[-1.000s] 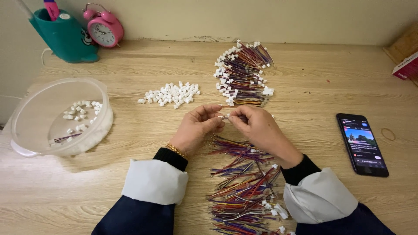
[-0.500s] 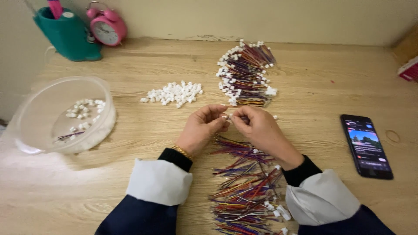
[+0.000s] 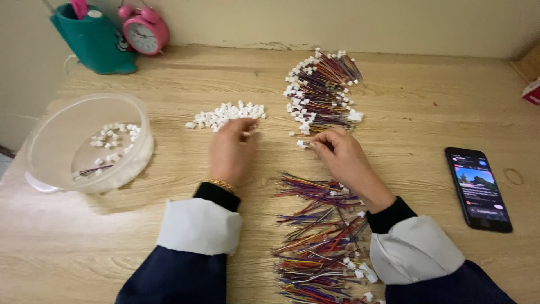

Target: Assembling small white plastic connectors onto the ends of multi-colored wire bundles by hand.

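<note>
My left hand [image 3: 232,151] reaches forward, its fingertips at the near edge of a small heap of white plastic connector housings [image 3: 226,115]; whether it grips one is hidden. My right hand [image 3: 340,153] pinches a small wire lead with a white connector [image 3: 302,144] at its end, just in front of a pile of finished coloured wire leads with white plugs [image 3: 322,90]. Beneath my right forearm lies a spread bundle of loose coloured wires [image 3: 318,236].
A clear plastic bowl [image 3: 39,163] with several white housings and a few wires stands at the left. A black phone [image 3: 478,188] with a lit screen lies at the right, a rubber band [image 3: 513,176] beside it. A teal holder [image 3: 93,39] and pink alarm clock [image 3: 145,31] stand at the back left.
My hands were joined at the middle over one connector. The left hand has since moved away to the left, up to the white housing heap; the right stays holding the lead.
</note>
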